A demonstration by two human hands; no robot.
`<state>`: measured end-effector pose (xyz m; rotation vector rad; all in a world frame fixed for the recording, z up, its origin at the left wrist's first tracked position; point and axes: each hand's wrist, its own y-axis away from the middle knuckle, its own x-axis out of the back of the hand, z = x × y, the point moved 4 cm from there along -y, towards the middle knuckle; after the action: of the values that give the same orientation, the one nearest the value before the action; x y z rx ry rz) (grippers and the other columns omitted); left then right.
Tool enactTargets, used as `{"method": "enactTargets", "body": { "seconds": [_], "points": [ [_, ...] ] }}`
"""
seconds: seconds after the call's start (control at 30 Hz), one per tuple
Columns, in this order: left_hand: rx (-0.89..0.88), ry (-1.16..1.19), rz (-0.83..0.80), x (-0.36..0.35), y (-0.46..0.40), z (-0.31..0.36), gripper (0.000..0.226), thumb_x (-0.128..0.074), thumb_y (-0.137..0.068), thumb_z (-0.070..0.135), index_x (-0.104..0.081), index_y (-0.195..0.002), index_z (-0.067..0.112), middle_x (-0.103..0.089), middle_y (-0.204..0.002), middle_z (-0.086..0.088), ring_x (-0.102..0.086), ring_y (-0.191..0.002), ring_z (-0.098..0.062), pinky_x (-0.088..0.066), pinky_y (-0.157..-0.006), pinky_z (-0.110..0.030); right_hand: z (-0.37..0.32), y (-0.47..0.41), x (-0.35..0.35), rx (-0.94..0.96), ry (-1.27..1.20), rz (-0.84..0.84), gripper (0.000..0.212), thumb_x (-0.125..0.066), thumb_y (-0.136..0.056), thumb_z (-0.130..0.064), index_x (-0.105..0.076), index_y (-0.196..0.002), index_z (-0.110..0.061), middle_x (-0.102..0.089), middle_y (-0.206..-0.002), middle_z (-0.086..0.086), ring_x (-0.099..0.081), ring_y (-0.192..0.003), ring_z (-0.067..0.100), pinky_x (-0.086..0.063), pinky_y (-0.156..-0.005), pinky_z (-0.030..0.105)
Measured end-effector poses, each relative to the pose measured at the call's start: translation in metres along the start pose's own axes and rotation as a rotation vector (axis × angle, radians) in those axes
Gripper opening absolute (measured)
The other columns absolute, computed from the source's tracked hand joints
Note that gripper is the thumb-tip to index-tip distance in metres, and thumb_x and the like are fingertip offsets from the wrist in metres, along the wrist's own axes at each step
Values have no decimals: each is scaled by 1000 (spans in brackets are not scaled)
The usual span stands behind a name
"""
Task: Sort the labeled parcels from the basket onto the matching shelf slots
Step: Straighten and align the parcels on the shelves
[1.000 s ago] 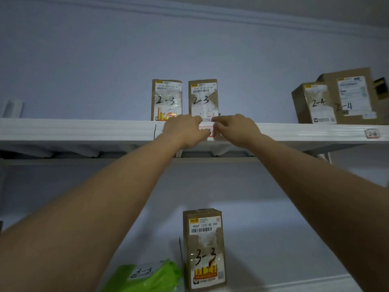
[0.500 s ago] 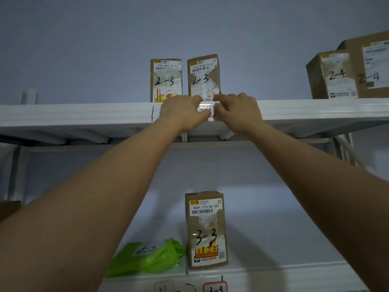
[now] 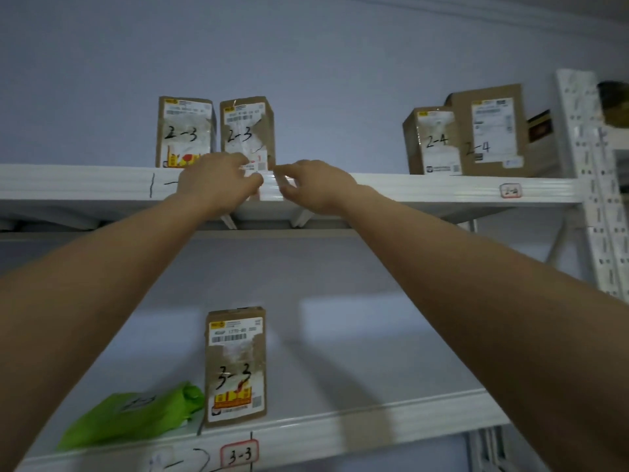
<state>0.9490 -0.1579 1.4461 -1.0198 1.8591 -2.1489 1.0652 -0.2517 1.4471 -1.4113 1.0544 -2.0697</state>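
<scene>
At the lower left of the frame a green soft parcel (image 3: pixel 136 415) lay flat on the lower shelf (image 3: pixel 357 427), its label too blurred to read with certainty. Just to its right, touching or nearly so, a tall brown box marked 3-3 (image 3: pixel 235 366) stood upright above a red-bordered 3-3 slot tag (image 3: pixel 239 455) on the shelf's front edge.

On the upper shelf (image 3: pixel 408 189), left of centre, a brown box marked 2-3 (image 3: pixel 185 131) stood upright. Right beside it stood a second 2-3 box (image 3: pixel 247 131), its label torn. The left hand (image 3: pixel 218 183) reached up to the shelf edge directly below this second box, fingers curled, with the fingertips at a small white tag on the front lip; whether that grip actually pinched the tag or only pressed against it could not be told. The right hand (image 3: pixel 315 185) sat just to the right, apart from the left by a narrow gap, index finger and thumb extended toward the shelf edge in a loose, partly open grip that held nothing visible.

Further right on the upper shelf, well apart from the 2-3 pair, a small box marked 2-4 (image 3: pixel 432 141) stood against a larger 2-4 box (image 3: pixel 490 131). Below them a 2-4 slot tag (image 3: pixel 510 191) was stuck to the shelf edge. A white perforated upright post (image 3: pixel 592 185) rose at the far right.
</scene>
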Motion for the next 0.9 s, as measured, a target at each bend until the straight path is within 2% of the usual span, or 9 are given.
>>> {"method": "enactTargets", "body": {
  "seconds": [0.1,0.13,0.23,0.37,0.47,0.6,0.67,0.8,0.9],
  "points": [
    [-16,141,42,5,-1,40,42,-45,-90,42,-57,-123,21,-55,-131,-11,-52,-115,-31,-43,-85,-39,29,21,19,-36,0,7,45,-32,-99,-40,-39,-142,-29,-44,-145,2,-41,-132,23,-37,-103,39],
    [-29,177,36,4,-3,55,44,-44,-90,43,-55,-127,21,-53,-135,-10,-50,-118,-31,-43,-88,-40,41,29,27,-53,-4,29,46,-34,-99,-39,-38,-143,-27,-41,-148,1,-39,-134,21,-35,-105,38],
    [-82,267,18,1,-9,98,51,-44,-92,43,-45,-138,23,-45,-145,-5,-44,-128,-28,-40,-97,-41,75,53,48,-107,26,103,45,-37,-98,-35,-41,-142,-24,-43,-147,0,-40,-133,19,-36,-106,37],
    [-163,318,-20,-10,-13,143,52,-43,-92,43,-43,-140,23,-43,-146,-1,-41,-132,-25,-37,-101,-39,120,83,65,-251,85,106,43,-38,-97,-33,-45,-139,-23,-47,-142,3,-45,-129,22,-40,-101,37],
    [-172,377,-62,-18,-15,164,52,-43,-92,42,-41,-141,24,-42,-146,-1,-40,-132,-24,-36,-101,-37,147,104,79,-358,102,151,41,-40,-95,-31,-50,-134,-23,-52,-138,4,-49,-124,25,-42,-97,37],
    [-210,407,-110,-29,-19,181,54,-44,-93,41,-37,-143,23,-41,-147,-3,-40,-132,-25,-38,-99,-37,178,126,90,-508,127,153,44,-41,-93,-29,-49,-135,-22,-50,-140,5,-51,-122,26,-44,-95,38],
    [-200,444,-130,-35,-24,186,56,-43,-93,41,-35,-145,22,-39,-148,-3,-39,-133,-25,-37,-99,-37,192,133,97,-563,136,195,44,-42,-92,-29,-50,-135,-20,-52,-138,6,-56,-114,27,-48,-92,39],
    [-185,472,-150,-49,-30,193,58,-44,-93,43,-33,-144,19,-40,-147,-6,-40,-131,-27,-38,-94,-35,220,147,102,-639,123,304,46,-46,-92,-29,-47,-137,-18,-52,-139,6,-58,-114,26,-48,-95,41],
    [-182,439,-161,-57,-36,196,59,-44,-92,45,-34,-143,17,-42,-145,-7,-43,-128,-29,-39,-91,-35,240,157,102,-667,93,341,42,-46,-92,-28,-52,-131,-14,-59,-128,9,-59,-103,26,-49,-83,37]
  ]
}}
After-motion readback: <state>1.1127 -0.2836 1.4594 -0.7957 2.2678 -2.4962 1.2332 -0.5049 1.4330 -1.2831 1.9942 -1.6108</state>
